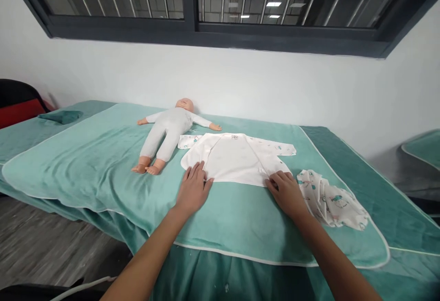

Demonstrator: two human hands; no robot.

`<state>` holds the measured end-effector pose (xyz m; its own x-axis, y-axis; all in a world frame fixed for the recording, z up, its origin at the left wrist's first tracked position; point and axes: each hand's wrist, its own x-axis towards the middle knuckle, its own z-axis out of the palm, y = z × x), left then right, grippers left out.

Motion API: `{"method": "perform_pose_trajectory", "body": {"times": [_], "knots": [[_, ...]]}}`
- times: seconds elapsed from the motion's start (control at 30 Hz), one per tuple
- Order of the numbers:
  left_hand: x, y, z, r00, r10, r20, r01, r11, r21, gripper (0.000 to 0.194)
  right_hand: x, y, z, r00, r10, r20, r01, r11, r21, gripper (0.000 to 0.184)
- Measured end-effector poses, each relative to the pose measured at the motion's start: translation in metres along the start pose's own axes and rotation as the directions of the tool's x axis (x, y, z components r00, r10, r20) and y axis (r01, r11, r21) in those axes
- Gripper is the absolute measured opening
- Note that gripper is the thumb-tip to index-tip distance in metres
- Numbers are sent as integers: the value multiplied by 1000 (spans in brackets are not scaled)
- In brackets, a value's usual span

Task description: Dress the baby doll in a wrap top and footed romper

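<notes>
A white baby shirt [230,158] with small printed figures on its sleeves lies spread out on the green blanket, its front open and the neck label at the far side. My left hand [194,185] rests on the lower left edge of the shirt, fingers stretched out and thumb apart. At the lower right corner, the fingers of my right hand [287,193] are bent and closed on the hem. A baby doll [168,129] in white-grey clothing lies on its back beyond the left sleeve, arms spread. Beside my right hand is a crumpled printed baby garment [332,200].
The light green blanket [103,154] covers a bed with a darker green cover [347,168], set against a white wall under a barred window [192,25]. A red and black object [20,103] stands at the far left. A white cable [84,286] shows at the lower left.
</notes>
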<state>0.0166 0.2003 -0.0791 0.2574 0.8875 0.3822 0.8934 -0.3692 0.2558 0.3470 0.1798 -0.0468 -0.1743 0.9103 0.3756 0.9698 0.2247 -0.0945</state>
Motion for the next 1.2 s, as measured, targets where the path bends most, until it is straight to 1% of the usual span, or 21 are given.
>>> {"method": "perform_pose_trajectory", "body": {"times": [0.1,0.27,0.4,0.53,0.63,0.73,0.8,0.87,0.93,0.97,1.0,1.03,1.1,1.13,1.2], "knots": [[-2,0,-1,1000,3,-11,-3,1000,-12,29,0,-1,-2,999,-29,21,29,999,-45,32],[-2,-1,-3,1000,1,-19,-2,1000,-29,27,-2,-3,-6,996,-59,65,63,996,-70,33],[-1,1,-4,1000,-8,-24,7,998,-54,27,-4,-4,-10,996,-47,81,52,996,-67,33],[2,-3,-8,1000,-12,1,12,995,-97,26,-5,-5,-17,992,-63,113,73,993,-89,32],[6,-15,-24,999,22,35,-15,981,-191,28,-5,-11,-25,990,-94,107,108,985,-133,34],[15,-37,-54,1000,10,11,-6,958,-285,29,7,-26,-33,991,-128,46,132,987,-95,33],[26,-59,-77,997,-65,-29,52,948,-314,28,28,-44,-35,991,-134,10,134,991,4,31],[42,-88,-95,980,-164,-111,124,946,-300,27,60,-66,-31,995,-95,6,93,983,158,27],[61,-122,-103,952,-235,-196,179,947,-267,29,101,-89,-17,998,-37,42,20,941,337,22],[72,-140,-103,934,-285,-214,224,937,-269,33,125,-101,-7,997,-23,77,-10,914,406,20],[83,-157,-101,918,-346,-193,284,915,-287,40,150,-112,5,995,-12,94,-33,888,459,18],[94,-172,-98,898,-417,-139,359,879,-315,47,176,-122,19,994,-7,108,-48,865,499,20],[113,-197,-91,842,-540,-6,500,784,-367,61,230,-140,47,991,26,130,-92,842,532,31],[121,-206,-88,815,-578,47,547,738,-395,64,258,-148,61,987,45,154,-121,842,526,37],[134,-219,-84,785,-606,133,587,657,-473,63,311,-161,86,965,93,247,-207,848,489,48]]}}
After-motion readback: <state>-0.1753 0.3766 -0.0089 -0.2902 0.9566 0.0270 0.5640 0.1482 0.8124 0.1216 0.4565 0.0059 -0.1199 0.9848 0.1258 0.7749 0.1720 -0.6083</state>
